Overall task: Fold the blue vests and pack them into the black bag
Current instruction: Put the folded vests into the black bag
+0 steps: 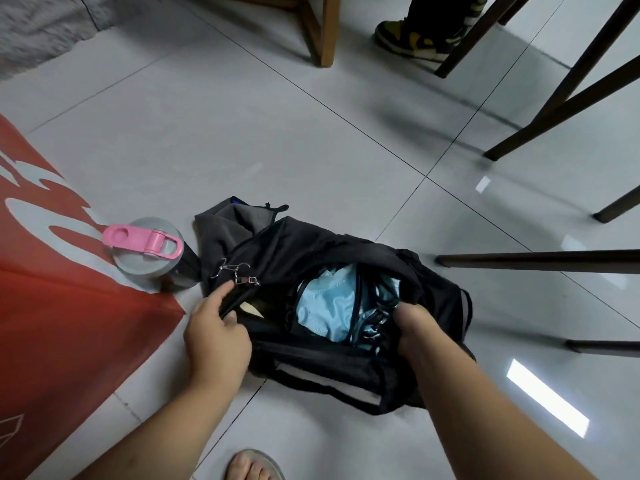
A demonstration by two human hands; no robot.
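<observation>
The black bag point(301, 251) lies open on the tiled floor in front of me. Light blue vests point(325, 306) with dark trim fill its opening. My left hand point(214, 334) grips the bag's left rim next to a black strap with metal clips point(239, 273), index finger stretched out. My right hand point(419, 334) grips the right side of the opening, fingers curled over the edge and into the bag. A dark grey cloth point(225, 230) lies bunched against the bag's far left end.
A grey tumbler with a pink lid point(149, 247) stands left of the bag on a red and white banner point(52, 306). Dark table and chair legs point(540, 261) stand to the right. Another person's shoe point(412, 38) is at the top. My sandalled foot point(254, 465) is below.
</observation>
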